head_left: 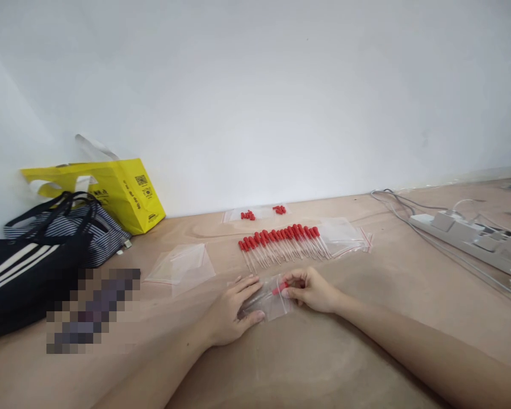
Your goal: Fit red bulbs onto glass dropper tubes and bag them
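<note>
A clear zip bag (276, 307) lies on the table between my hands. My left hand (234, 309) rests over its left part, fingers spread and thumb on the near side. At the bag's right end, my right hand (309, 289) is closed in a pinch at the red bulb of a dropper (279, 288); the dropper's stem is hard to make out through the plastic. Just beyond, a row of droppers with red bulbs (276, 236) and thin clear stems lies side by side.
Flat zip bags lie left (187, 264) and right (340, 236) of the row. Loose red bulbs (247, 216) lie on plastic near the wall. A yellow bag (140, 199) and black bag (29, 278) stand left; a power strip (468, 236) with cables lies right.
</note>
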`<state>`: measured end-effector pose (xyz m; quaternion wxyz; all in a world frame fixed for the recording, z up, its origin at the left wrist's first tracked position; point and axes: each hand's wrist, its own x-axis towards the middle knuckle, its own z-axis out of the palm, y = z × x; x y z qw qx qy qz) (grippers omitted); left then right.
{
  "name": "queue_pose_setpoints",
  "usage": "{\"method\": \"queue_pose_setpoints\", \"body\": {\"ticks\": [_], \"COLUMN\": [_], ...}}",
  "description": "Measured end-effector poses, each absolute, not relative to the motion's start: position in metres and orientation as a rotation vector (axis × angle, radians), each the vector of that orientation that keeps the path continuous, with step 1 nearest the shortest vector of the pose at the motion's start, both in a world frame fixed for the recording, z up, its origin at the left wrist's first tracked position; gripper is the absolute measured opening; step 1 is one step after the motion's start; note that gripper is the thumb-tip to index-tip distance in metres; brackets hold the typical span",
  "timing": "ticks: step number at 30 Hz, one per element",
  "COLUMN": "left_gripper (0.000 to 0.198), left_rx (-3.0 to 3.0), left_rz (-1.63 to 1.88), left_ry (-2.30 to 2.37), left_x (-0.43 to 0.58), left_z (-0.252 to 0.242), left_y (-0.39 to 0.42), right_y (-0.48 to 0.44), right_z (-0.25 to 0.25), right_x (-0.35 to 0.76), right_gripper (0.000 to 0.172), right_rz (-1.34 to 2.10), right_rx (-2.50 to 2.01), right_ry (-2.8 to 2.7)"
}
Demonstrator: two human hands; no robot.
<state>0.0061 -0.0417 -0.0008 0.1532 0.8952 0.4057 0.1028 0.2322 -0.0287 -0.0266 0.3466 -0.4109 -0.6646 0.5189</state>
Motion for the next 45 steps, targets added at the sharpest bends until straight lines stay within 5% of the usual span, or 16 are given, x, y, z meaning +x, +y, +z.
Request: {"method": "queue_pose_setpoints", "body": {"ticks": [11, 27, 36, 45], "left_gripper": [0.056, 0.052, 0.053, 0.052], "left_rx": [2.511, 2.541, 2.567, 2.577], "left_rz": [0.235, 0.277, 0.263, 0.28], "left_ry": [1.139, 1.09, 1.098, 1.056], "left_x": [-0.028, -0.021, -0.023, -0.027], "left_z": [0.01, 0.012, 0.01, 0.009], "left_y": [-0.044, -0.046, -0.043, -0.038], "right_y": [-0.026, -0.043, -0.013, 0.042], "right_z": [-0.031, -0.008, -0.009, 0.01], "right_x": [0.233, 0.217, 0.248, 0.222], "right_gripper": [0.023, 0.03, 0.026, 0.018], "right_rz": [1.255, 0.663, 1.004, 0.426], "right_rx": [-1.125, -1.541, -0.981, -1.84], "right_ry": [-1.642, -1.98, -2.198, -1.86]}}
